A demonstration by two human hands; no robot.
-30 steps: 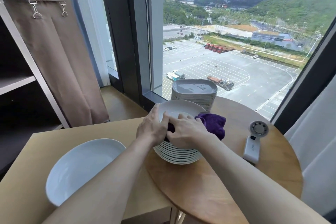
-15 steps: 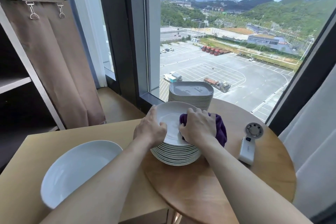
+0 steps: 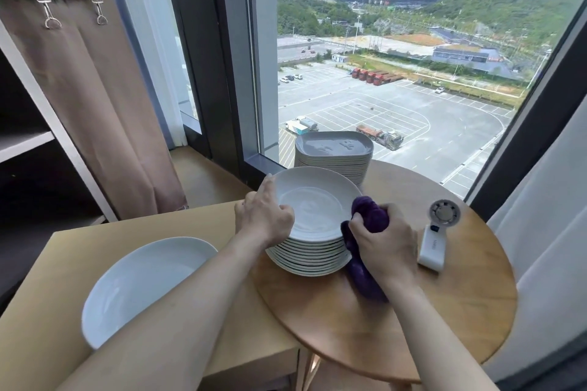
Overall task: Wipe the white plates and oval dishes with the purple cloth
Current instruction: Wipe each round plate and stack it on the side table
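left hand (image 3: 265,217): fingers curled over top plate (image 3: 314,203) rim
right hand (image 3: 386,240): fingers clamped on cloth (image 3: 370,216), touching plate edge
stack (image 3: 309,259): round table (image 3: 444,311)

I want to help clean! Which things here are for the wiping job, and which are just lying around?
For the job: purple cloth, white plate stack, dish stack behind it, big oval dish.
Just lying about: handheld fan, brown curtain.

Bunched purple cloth (image 3: 370,216) touches right rim of top white plate (image 3: 313,203); oval dishes (image 3: 333,152) stacked behind.
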